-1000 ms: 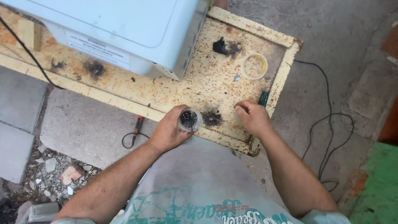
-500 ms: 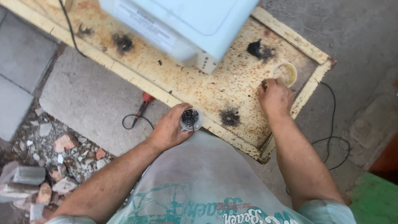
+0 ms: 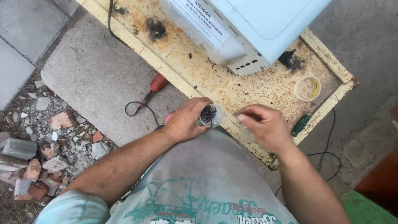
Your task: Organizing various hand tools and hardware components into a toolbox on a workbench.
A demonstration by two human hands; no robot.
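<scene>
Below, the left hand (image 3: 186, 122) grips a small clear cup of dark screws (image 3: 209, 115) at the rusty bench's (image 3: 232, 89) near edge; the blurred right hand (image 3: 261, 126) pinches something indistinct just beside it.

A white appliance casing (image 3: 248, 29) sits on a rust-stained cream board (image 3: 215, 83), with a tape roll (image 3: 307, 88) near the board's corner. A green-handled screwdriver (image 3: 300, 125) lies at the board's edge. A red-handled tool (image 3: 152, 89) with cord rests on the concrete slab (image 3: 91, 83), beside brick rubble (image 3: 37, 153).
</scene>
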